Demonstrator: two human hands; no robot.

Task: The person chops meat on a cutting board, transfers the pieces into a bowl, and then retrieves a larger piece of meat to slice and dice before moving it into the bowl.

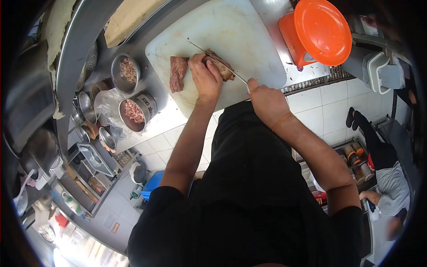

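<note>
Look, through the head camera the pale cutting board (253,40) has lots of room past the meat, on the side away from the person. Its near edge is close to the person's black clothes. An orange tub (289,40) is just beside one side edge, and two metal bowls, the upper bowl (126,74) and the lower bowl (133,115), are near the other.

The left hand (207,76) bends its fingers over one piece of brown meat (227,73) on the board, holding it. The right hand (267,101) wraps around the handle of a long knife (234,71), and its blade slants over that piece. Another chunk of meat (179,74) lies just beside the left hand.
</note>
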